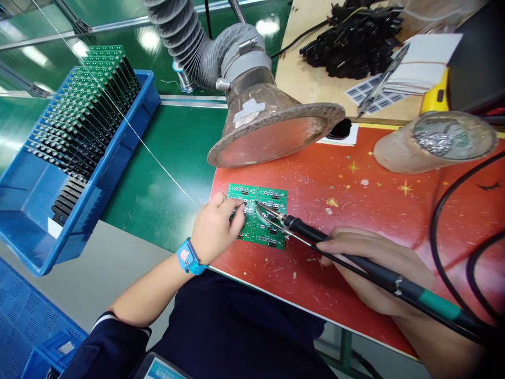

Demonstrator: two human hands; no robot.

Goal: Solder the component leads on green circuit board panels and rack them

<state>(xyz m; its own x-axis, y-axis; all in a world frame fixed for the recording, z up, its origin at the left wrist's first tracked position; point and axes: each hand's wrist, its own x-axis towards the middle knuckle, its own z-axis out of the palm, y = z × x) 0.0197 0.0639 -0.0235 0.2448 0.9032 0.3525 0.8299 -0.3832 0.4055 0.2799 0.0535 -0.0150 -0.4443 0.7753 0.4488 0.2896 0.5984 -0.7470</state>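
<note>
- A small green circuit board lies flat on a red mat that covers the near part of the counter, directly in front of the person, between the two hands.
- The left hand is the nearer one: its fingers are curled and rest on the board's left edge, pinching a thin solder wire whose free end meets the board near its middle. The wire runs away up and to the left, out of view.
- The right hand sits to the right of the board, apart from it, closed around the handle of a soldering iron in a pen-like grip.
- The iron's long axis slants from lower right to upper left; its metal tip touches the board near the middle, just beside the wire's end.
- A blue wrist strap circles the left wrist.
- A fume extractor hood on a grey ribbed hose hangs just beyond the board, its mouth tilted toward it.
- A blue bin stands well to the left, packed with upright green boards.
- To the right, a pale round pot holding silvery solder scraps lies tilted on the mat.
</note>
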